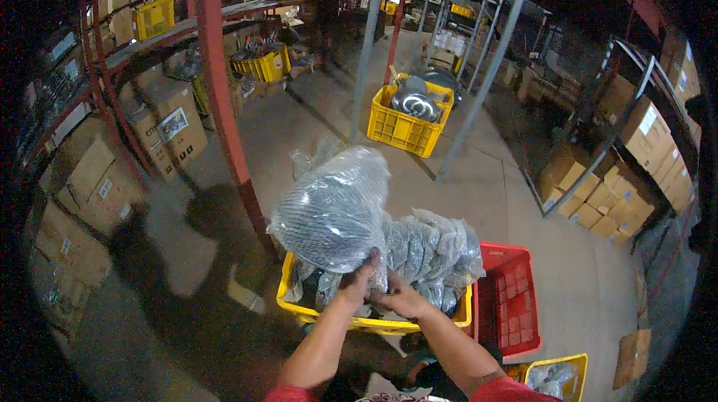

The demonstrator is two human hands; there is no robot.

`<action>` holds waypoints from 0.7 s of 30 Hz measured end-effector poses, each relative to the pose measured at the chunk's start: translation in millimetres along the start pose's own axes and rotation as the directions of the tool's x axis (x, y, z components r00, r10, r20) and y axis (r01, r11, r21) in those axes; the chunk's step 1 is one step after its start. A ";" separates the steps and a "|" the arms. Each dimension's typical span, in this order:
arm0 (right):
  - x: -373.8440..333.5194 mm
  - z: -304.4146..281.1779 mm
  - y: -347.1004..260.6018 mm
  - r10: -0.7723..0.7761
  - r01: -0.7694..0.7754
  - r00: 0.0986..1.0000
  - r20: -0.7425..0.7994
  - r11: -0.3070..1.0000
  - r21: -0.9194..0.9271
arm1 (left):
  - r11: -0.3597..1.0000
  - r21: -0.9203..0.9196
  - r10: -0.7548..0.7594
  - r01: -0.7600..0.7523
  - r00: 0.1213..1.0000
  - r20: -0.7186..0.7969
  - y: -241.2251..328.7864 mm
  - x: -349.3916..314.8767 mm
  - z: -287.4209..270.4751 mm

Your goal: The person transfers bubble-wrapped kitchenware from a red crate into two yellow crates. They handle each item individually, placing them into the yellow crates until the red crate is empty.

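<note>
Above yellow crate | left hand, right hand: grip closed on wrapped bundle | white-labelled printed carton

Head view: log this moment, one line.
hands: both on wrapped bundle; bundle: over yellow crate; crate: wrapped items inside; red crate: alongside

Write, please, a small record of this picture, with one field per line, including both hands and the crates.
Left hand: grips the lower end of a large bundle in clear plastic
Right hand: at the same end, beside the left
Below the bundle: yellow crate with more plastic-wrapped pieces
Right of it: red crate
Lower right: small yellow crate, plastic-wrapped contents
Farther off: another yellow crate on the floor, holding dark, shiny pieces
Right side: stacked cardboard boxes
Unclear: what the plastic covers
</note>
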State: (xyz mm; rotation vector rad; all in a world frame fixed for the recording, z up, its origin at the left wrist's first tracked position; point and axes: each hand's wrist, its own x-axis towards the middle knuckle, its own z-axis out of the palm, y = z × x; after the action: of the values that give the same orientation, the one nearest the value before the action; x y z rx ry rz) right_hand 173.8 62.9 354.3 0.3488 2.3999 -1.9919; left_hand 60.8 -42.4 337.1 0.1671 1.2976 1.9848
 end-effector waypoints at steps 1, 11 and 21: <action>2.4 1.1 -3.7 0.029 -0.028 0.999 -0.031 0.999 0.045 | 0.995 0.094 0.033 -0.044 0.993 0.114 4.5 -1.5 0.5; -25.2 -20.9 -31.0 0.294 -0.278 0.954 -0.061 0.941 0.192 | 0.838 0.525 -0.123 -0.149 0.886 0.448 20.1 13.9 -26.0; -37.5 -28.4 1.2 0.342 -0.352 0.926 0.158 0.637 0.686 | 0.942 0.225 -0.334 0.248 0.750 0.571 -0.8 13.2 -10.0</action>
State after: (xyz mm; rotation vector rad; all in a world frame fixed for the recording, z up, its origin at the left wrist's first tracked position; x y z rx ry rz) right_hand 214.5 84.3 364.1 0.7256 1.2785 -2.5795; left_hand 47.0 -41.1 328.0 0.5805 0.9559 1.3986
